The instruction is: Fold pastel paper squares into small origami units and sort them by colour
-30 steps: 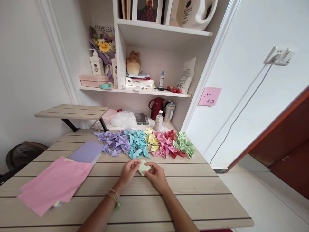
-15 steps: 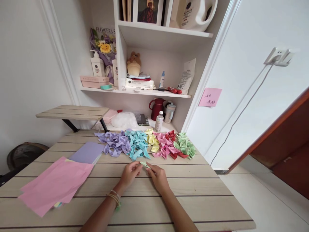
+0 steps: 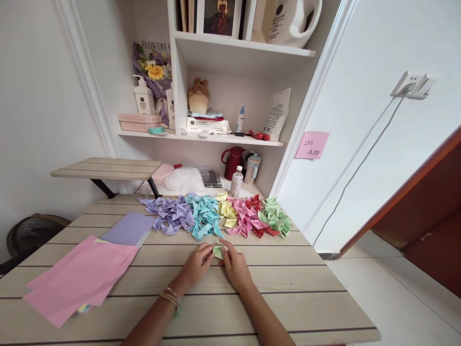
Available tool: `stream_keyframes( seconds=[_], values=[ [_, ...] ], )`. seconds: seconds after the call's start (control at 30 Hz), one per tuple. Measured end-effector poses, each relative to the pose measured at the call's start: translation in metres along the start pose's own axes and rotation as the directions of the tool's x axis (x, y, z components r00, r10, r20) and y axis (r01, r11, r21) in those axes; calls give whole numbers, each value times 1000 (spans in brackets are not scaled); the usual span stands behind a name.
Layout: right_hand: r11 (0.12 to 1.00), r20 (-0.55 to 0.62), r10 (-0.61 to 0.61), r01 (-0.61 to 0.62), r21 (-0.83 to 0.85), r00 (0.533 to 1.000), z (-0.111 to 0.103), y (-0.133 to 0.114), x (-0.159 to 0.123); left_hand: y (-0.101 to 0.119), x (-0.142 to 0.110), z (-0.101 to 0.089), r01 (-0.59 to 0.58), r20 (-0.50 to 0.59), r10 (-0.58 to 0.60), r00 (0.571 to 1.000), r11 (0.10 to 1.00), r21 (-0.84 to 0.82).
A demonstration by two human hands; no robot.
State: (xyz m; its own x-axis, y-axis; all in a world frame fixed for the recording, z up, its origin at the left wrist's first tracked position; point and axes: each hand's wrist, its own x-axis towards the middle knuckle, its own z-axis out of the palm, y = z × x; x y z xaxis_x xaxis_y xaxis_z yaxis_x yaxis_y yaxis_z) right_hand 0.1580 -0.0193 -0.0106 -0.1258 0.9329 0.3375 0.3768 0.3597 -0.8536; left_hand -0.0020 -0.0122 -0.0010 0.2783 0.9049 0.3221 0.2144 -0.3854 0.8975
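A small folded piece of light green paper [image 3: 218, 252] is held between my two hands, above the middle of the wooden table [image 3: 298, 274]. My left hand [image 3: 197, 262] pinches its left side, and my right hand [image 3: 236, 265] grips its right side; the fingers hide its edges. Beyond my hands lie folded paper boats in colour groups: purple boats [image 3: 173, 215], blue boats [image 3: 203, 214], yellow boats [image 3: 226, 209], pink boats [image 3: 246, 218], red boats [image 3: 255, 202] and green boats [image 3: 275, 216].
Pink paper sheets [image 3: 82, 274] and a purple sheet [image 3: 127, 228] lie on the left. A raised wooden stand [image 3: 106, 168] is at the back left. A clear bottle [image 3: 236, 182] and a red jug [image 3: 234, 162] stand behind the boats, below white shelves [image 3: 230, 138].
The green paper was flatter and wider a second ago, then tilted edge-on, and now shows a smaller folded face. Both hands stay on it, with the fingers shifted.
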Motion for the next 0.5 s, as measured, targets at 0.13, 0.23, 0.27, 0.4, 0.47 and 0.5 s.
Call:
stream_keyframes(
  seconds=[0.13, 0.23, 0.27, 0.4, 0.47, 0.5],
  values=[
    [995, -21, 1, 1, 98, 1000, 1, 0, 0, -1, 1, -1, 77, -15, -79, 997, 988, -133],
    [996, -3, -34, 34, 80, 999, 1, 0, 0, -6, 2, -3, 156, -41, -169, 985, 965, -213],
    [996, 13, -38, 37, 80, 999, 1, -1, -1, -8, 3, -4, 169, -56, -187, 981, 959, -229],
    [990, 62, -8, -1, 144, 998, 2, -5, -1, -13, 4, -4, 183, -103, -217, 971, 945, -272],
    [982, 60, -5, -6, 187, 998, 2, -6, 0, -14, 4, -4, 181, -108, -213, 971, 952, -247],
    [982, 45, -14, 5, 188, 999, 2, -5, 0, -14, 3, -3, 178, -103, -204, 974, 959, -221]
  ],
)
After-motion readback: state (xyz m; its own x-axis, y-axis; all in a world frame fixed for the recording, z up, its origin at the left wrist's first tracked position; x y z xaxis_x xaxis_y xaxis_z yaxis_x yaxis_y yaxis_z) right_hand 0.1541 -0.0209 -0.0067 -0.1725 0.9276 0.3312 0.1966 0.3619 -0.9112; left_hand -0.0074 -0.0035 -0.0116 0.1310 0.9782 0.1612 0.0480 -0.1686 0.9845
